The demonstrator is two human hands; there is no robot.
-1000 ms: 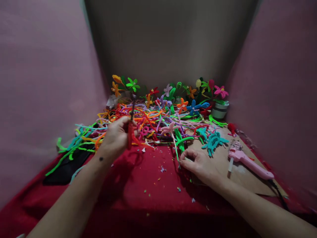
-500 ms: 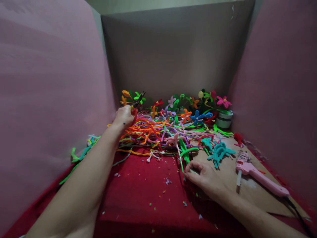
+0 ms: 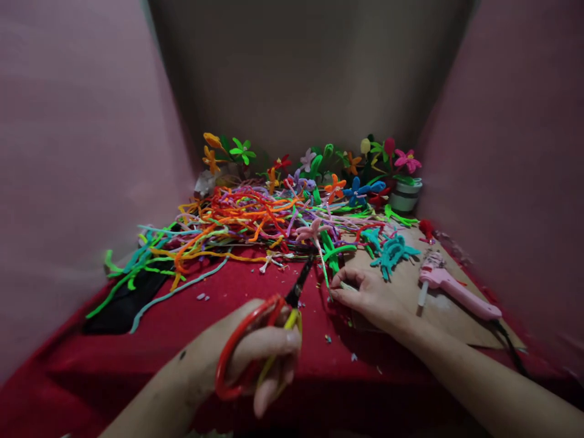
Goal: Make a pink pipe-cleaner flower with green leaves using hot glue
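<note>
Scissors [image 3: 232, 356] with one red and one yellow handle are in my left hand [image 3: 267, 353], my fingers through the handles and the dark blades pointing up and away. Their tip lies near the stem of a pink pipe-cleaner flower [image 3: 312, 231]. My right hand [image 3: 365, 295] pinches the lower end of that thin pale stem between thumb and fingertips, the flower leaning up and to the left. Green pipe-cleaner leaves [image 3: 331, 252] lie just behind the stem.
A tangled heap of coloured pipe cleaners [image 3: 255, 213] spans the middle, with finished flowers [image 3: 358, 191] behind. A pink glue gun [image 3: 460, 295] and teal pieces [image 3: 393, 252] rest on cardboard [image 3: 479, 331] at right. Pink walls [image 3: 82, 152] rise at both sides.
My left hand has come back from the far left of the heap with the scissors, down beside the flower's stem. My right hand still pinches the stem. The view has shifted, showing the scene higher.
</note>
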